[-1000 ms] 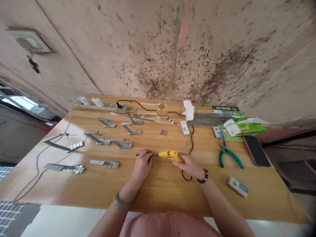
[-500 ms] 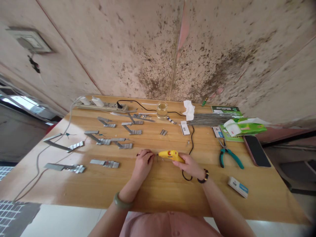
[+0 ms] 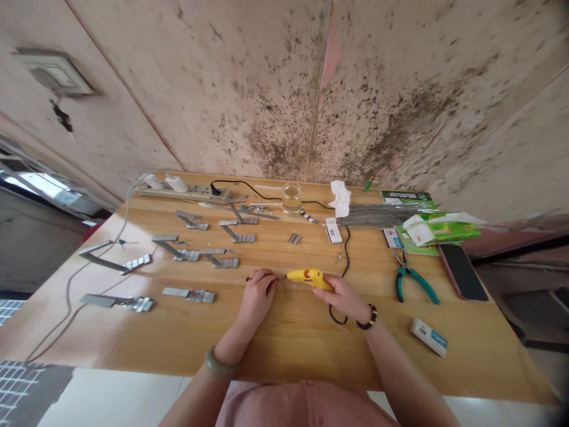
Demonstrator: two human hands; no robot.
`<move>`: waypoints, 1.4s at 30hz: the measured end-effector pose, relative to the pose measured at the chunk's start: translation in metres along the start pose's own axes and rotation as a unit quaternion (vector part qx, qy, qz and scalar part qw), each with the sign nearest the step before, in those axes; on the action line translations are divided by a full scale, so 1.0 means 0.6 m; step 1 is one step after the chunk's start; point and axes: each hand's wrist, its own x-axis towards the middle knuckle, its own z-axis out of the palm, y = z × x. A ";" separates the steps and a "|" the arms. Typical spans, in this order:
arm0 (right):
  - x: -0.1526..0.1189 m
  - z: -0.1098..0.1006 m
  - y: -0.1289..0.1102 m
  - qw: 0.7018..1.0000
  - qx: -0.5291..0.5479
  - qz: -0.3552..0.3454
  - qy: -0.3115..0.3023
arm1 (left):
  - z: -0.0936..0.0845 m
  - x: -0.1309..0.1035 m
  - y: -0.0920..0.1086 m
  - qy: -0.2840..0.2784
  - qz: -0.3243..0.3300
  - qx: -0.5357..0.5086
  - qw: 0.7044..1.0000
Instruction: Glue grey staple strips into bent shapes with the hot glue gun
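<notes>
My right hand (image 3: pixel 344 296) is wrapped round the handle of a yellow hot glue gun (image 3: pixel 306 277). The gun's dark nozzle points left, close to the fingertips of my left hand (image 3: pixel 259 289). That hand rests on the table with its fingers pinched together. What sits between them is too small and too hidden to name; a thin dark bit shows near the fingertips. Left of my left hand lie folded grey metal strips (image 3: pixel 202 295), and several bent ones (image 3: pixel 226 263) stand farther back.
Pliers with teal handles (image 3: pixel 413 281), a phone (image 3: pixel 462 271) and a small box (image 3: pixel 429 337) lie on the right. Farther back are a glass of yellowish liquid (image 3: pixel 291 198), a bundle of grey wires (image 3: pixel 382 214), tissue (image 3: pixel 340 198) and a power strip (image 3: pixel 191 193). A black cord (image 3: pixel 347 252) runs behind my right hand.
My right hand and the glue gun have shifted very slightly right, so the nozzle sits a little farther from my left fingertips. My left hand has stayed in place.
</notes>
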 end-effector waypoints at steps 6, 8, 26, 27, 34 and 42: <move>0.001 0.004 0.007 1.000 -0.017 -0.007 -0.005 | 0.002 0.000 -0.002 0.002 0.003 0.011 1.000; 0.001 0.006 0.011 1.000 -0.020 -0.011 -0.004 | 0.003 0.000 -0.003 0.000 0.005 0.011 1.000; 0.001 0.007 0.016 1.000 -0.014 -0.017 -0.001 | 0.005 -0.002 -0.007 -0.003 0.003 0.000 1.000; 0.001 0.007 0.015 1.000 -0.012 -0.015 -0.002 | 0.004 -0.002 -0.007 -0.002 0.002 0.000 1.000; 0.001 0.007 0.014 1.000 -0.014 -0.021 0.001 | 0.001 -0.001 -0.003 -0.011 -0.001 0.001 1.000; 0.000 0.004 0.006 1.000 0.008 -0.001 -0.003 | 0.002 -0.001 -0.002 -0.001 0.003 0.008 1.000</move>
